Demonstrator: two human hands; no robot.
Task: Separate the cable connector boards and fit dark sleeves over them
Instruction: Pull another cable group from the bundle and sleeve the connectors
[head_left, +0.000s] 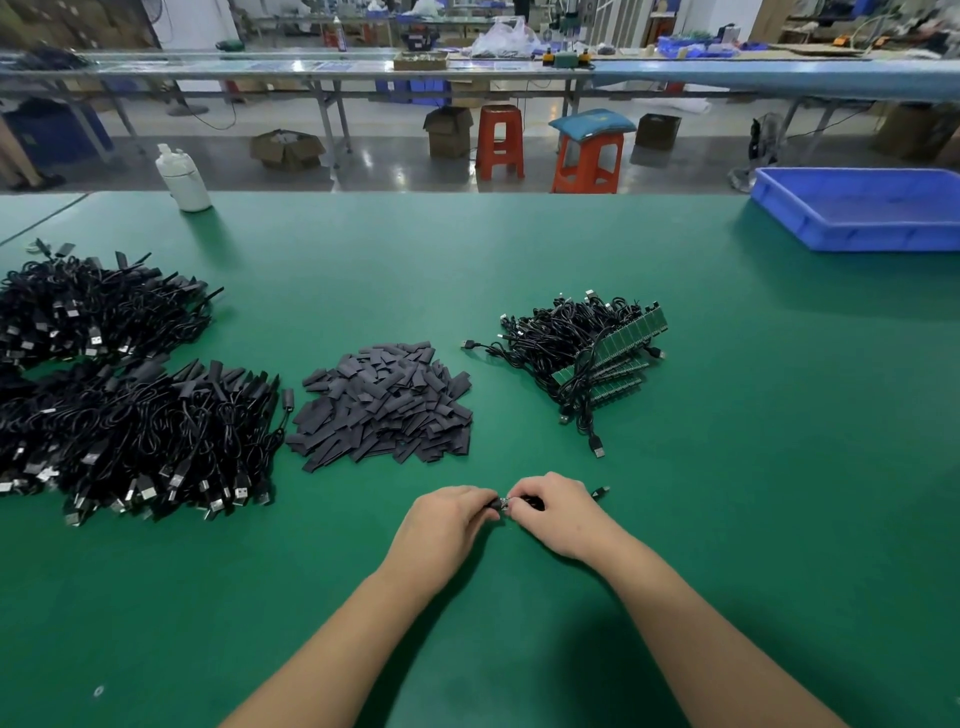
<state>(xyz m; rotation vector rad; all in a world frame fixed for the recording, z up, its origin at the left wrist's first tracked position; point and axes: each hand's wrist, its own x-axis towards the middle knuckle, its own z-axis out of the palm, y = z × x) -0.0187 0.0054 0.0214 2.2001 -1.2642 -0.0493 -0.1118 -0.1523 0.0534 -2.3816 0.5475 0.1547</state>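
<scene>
My left hand (448, 522) and my right hand (553, 512) meet fingertip to fingertip low on the green table (727, 493). Between them sits a small connector board (504, 503), with a dark sleeve under my left fingers; both hands pinch it. The cable's plug (601, 490) sticks out to the right of my right hand. A heap of dark sleeves (382, 402) lies just beyond my hands. Further right is a bundle of cables with joined green boards (602, 353). Big piles of sleeved black cables (130, 431) fill the left side.
A blue plastic tray (857, 208) stands at the far right corner. A white bottle (183, 179) stands at the far left edge. Orange stools (498, 140) and cardboard boxes are on the floor past the table.
</scene>
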